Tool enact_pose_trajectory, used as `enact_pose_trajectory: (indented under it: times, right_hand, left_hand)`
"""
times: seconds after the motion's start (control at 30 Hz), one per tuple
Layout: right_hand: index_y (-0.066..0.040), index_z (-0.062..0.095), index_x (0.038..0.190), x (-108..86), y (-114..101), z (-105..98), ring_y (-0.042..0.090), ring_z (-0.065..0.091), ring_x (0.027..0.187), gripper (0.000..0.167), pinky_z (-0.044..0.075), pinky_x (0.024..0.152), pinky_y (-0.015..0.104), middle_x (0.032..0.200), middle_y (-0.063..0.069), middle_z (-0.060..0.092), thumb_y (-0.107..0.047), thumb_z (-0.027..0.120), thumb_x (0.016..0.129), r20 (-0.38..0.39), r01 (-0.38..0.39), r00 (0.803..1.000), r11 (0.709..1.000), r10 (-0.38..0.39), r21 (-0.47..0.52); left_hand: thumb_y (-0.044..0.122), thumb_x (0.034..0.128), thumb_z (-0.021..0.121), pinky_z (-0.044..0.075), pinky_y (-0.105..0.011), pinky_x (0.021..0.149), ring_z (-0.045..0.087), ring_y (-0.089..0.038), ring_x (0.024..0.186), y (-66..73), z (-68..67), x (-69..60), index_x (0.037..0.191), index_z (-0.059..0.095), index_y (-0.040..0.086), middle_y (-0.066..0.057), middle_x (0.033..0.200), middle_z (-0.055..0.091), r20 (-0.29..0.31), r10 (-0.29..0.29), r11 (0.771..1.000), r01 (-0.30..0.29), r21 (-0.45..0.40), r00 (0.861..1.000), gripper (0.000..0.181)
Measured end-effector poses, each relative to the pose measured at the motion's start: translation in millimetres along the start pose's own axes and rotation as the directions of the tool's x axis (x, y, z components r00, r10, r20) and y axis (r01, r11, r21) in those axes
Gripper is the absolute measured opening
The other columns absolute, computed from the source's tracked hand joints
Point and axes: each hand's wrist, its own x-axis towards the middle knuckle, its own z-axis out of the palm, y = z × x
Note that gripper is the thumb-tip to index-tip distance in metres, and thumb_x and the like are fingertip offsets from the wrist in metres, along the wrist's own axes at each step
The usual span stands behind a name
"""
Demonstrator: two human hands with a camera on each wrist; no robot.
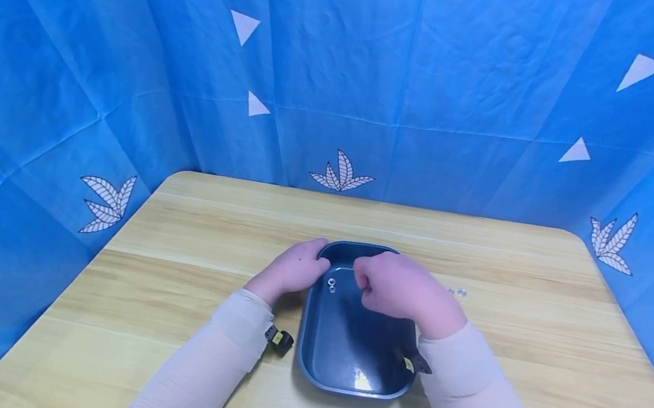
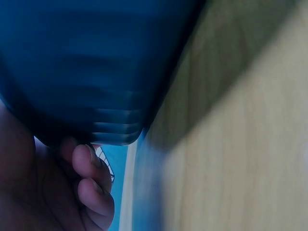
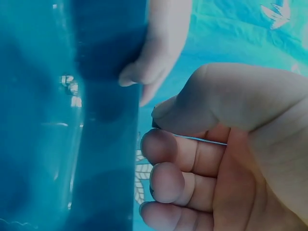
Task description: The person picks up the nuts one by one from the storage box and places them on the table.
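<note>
A dark blue rectangular tray (image 1: 357, 348) lies on the table. My left hand (image 1: 299, 268) grips its far left corner, thumb over the rim and fingers along the outer wall, as the left wrist view shows from below. Two small shiny pieces (image 1: 331, 285), ring-like as metal nuts are, lie inside near the left wall. Over the tray's far right part hovers my right hand (image 1: 399, 291) with curled fingers. In the right wrist view its thumb meets the index fingertip, and a small dark piece (image 3: 155, 124) shows between them, its kind unclear.
Two more small shiny pieces (image 1: 457, 292) sit on the wooden table (image 1: 535, 331), right of the tray and just beyond my right forearm. Blue patterned curtain (image 1: 476, 78) hangs behind the table and along both sides.
</note>
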Motion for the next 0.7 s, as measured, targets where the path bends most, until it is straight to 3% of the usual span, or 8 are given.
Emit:
enact_pose_trajectory:
  times: [0.4,0.7]
  right_hand:
    - [-0.017,0.057,0.083,-12.8,9,-14,0.016,0.052,0.064,0.018,0.045,0.059,0.031,0.071,-0.003,0.056,0.001,0.059,0.082,-0.018,-0.059,0.998,0.994,0.061,0.091]
    - [-0.015,0.058,0.084,-20.1,25,-17,0.017,0.052,0.067,0.018,0.046,0.064,0.032,0.075,-0.002,0.056,0.002,0.059,0.08,-0.037,-0.082,0.996,0.99,0.086,0.115]
  left_hand:
    - [0.025,0.1004,0.048,0.039,-0.052,0.112,0.05,-0.029,0.135,0.4,0.3,-0.1,0.149,0.049,0.01,-0.008,0.145,0.056,0.006,-0.011,1.0,0.011,-0.009,1.0,0.051]
    - [0.025,0.1004,0.048,0.043,-0.052,0.108,0.057,-0.027,0.125,0.3,0.9,0.1,0.14,0.056,0.011,-0.006,0.134,0.062,-0.001,0.006,1.0,-0.006,-0.006,1.0,0.043]
